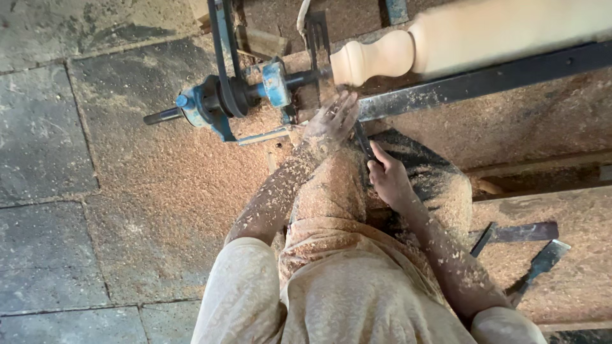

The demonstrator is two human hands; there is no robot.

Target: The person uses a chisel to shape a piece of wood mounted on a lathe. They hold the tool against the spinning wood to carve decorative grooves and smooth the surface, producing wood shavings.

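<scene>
A pale turned wooden spindle (446,44) is mounted on a lathe, with a rounded knob end near the blue headstock bearing (275,83). My left hand (331,120), dusted with sawdust, rests fingers spread on the dark metal tool rest bar (484,81) just below the knob. My right hand (387,179) grips the handle of a dark chisel (363,141) whose blade points up toward the rest. Both forearms and my clothes are covered in wood shavings.
A belt (223,51) runs over the blue pulley and shaft (204,105) at the left. Sawdust covers the stone floor (64,191). Spare chisels (542,261) lie on a sawdust-covered ledge at the right.
</scene>
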